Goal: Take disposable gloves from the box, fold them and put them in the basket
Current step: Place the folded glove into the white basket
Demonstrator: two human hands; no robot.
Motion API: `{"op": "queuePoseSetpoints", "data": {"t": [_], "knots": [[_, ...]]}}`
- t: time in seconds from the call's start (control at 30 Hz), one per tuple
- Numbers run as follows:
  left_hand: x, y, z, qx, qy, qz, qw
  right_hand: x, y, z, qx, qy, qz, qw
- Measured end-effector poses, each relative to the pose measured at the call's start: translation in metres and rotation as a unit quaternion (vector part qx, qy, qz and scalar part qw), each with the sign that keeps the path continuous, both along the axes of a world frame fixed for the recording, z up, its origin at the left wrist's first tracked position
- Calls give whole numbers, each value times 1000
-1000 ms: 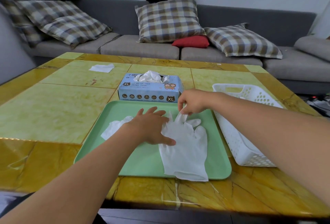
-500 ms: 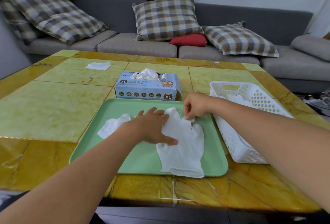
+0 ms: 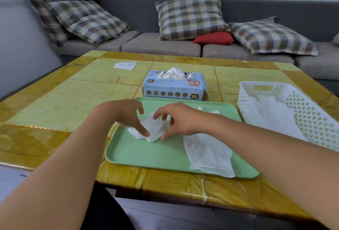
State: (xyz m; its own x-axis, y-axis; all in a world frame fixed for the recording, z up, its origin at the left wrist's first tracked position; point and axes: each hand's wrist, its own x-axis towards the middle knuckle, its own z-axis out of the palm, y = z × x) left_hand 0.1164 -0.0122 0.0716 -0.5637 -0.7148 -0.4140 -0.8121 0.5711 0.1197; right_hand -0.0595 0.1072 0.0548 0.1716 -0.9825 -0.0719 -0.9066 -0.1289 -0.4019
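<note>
Both hands shifted left — fingers seemingly curled on crumpled glove [image 3: 153, 129].

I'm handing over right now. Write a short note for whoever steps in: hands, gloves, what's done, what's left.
Left hand and right hand: both pinch the crumpled glove on the green tray.
Flat glove lies spread on the tray's right side, under the right forearm, not folded.
Box behind the tray, gloves poking out.
Done: some gloves already in the white basket.
Left: straighten and fold both tray gloves, put them in the basket.
</note>
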Motion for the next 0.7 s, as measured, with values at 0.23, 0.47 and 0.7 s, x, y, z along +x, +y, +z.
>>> {"op": "queuePoseSetpoints", "data": {"t": [0.23, 0.47, 0.7], "knots": [[14, 6, 2, 102, 225, 27, 969, 7, -12, 3, -20, -119, -38, 992], [-21, 35, 38, 439, 558, 67, 701, -44, 25, 66, 45, -620, -139, 771], [-82, 79, 36, 331, 605, 71, 721, -88, 91, 63, 105, -662, -174, 721]]}}
